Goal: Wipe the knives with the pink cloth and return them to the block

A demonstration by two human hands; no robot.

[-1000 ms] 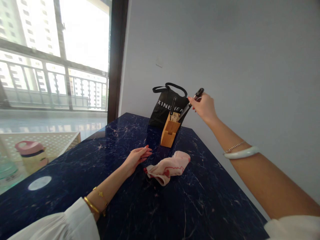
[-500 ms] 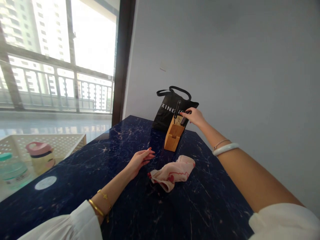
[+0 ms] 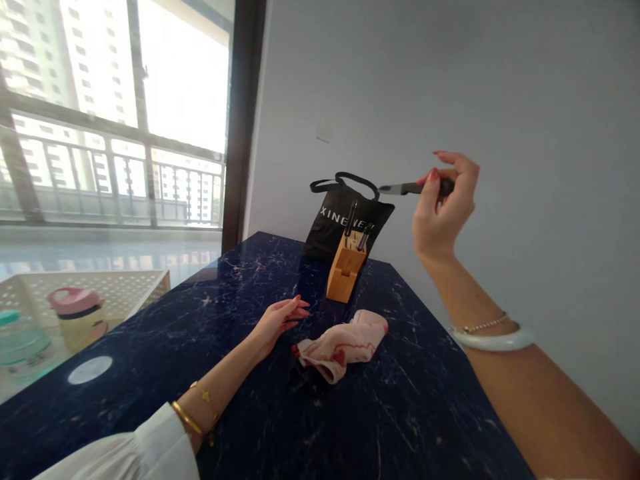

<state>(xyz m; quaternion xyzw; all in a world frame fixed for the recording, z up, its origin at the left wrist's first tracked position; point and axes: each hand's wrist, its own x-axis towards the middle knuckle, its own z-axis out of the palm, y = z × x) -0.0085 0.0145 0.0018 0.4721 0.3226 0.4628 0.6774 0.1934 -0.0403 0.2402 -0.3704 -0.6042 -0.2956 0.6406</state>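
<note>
Raised at the right, my right hand (image 3: 445, 207) is closed around the dark handle of a small knife (image 3: 400, 189), whose short blade points left. Lower and to the left stands a wooden knife block (image 3: 344, 272) with dark-handled tools in its slots. My left hand (image 3: 280, 323) hovers over or rests on the table, I cannot tell which; its fingers are extended and hold nothing. Just right of it lies a crumpled pink-and-white cloth (image 3: 347, 347) with red markings.
A black tote bag (image 3: 320, 230) with white lettering stands behind the block. The dark blue marble-patterned table (image 3: 240, 280) meets a grey wall. At the left, a white perforated basket (image 3: 145, 290) holds a pink-lidded bottle (image 3: 77, 317) and a teal-lidded container (image 3: 23, 347). A white disc (image 3: 90, 370) lies near the table's left edge.
My right hand has drawn the small knife out of the block and lifted it up and to the right. My left hand stays in place.
</note>
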